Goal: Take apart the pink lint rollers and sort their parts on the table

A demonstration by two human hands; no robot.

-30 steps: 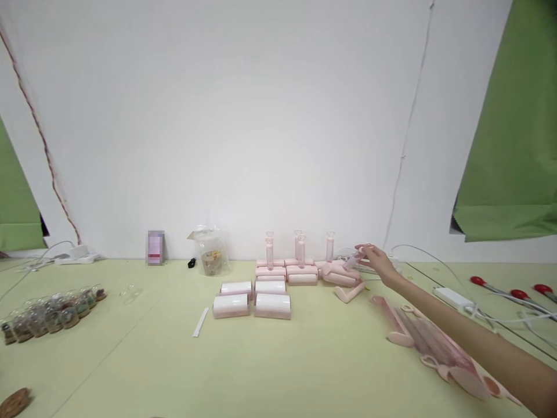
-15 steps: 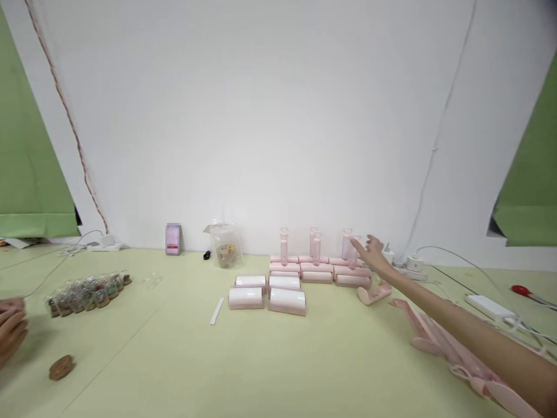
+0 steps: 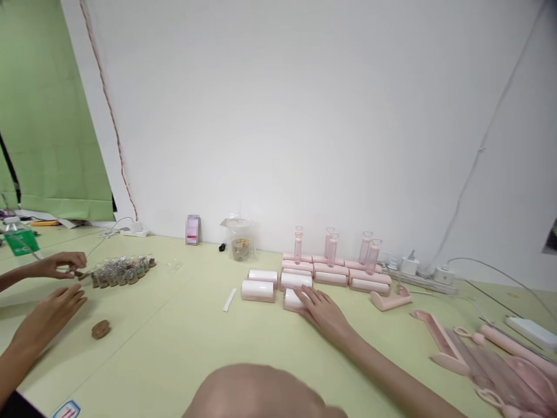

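My right hand (image 3: 324, 313) reaches in from the lower right. Its fingers lie over the right end of a white lint roll (image 3: 292, 299) in the front row, hiding that end. Beside it are another front lint roll (image 3: 258, 291), and behind them two more, one of them a white lint roll (image 3: 263, 276). A large blurred skin-coloured shape at the bottom middle appears to be my left hand (image 3: 261, 395); its fingers do not show. Pink lint rollers (image 3: 331, 274) stand in rows behind, with several clear pink tubes (image 3: 331, 251) upright on them.
At left, a co-worker's hands (image 3: 52, 313) work near small glass jars (image 3: 124, 271) and a brown piece (image 3: 101, 329). A white strip (image 3: 229, 299), a bagged tape roll (image 3: 241, 247) and a phone (image 3: 192, 230) lie about. Pink roller parts (image 3: 487, 360) and cables are at right.
My right hand has moved from the clear tubes at the back down and left onto the front lint roll. The blurred shape has come in at the bottom. The view has turned left.
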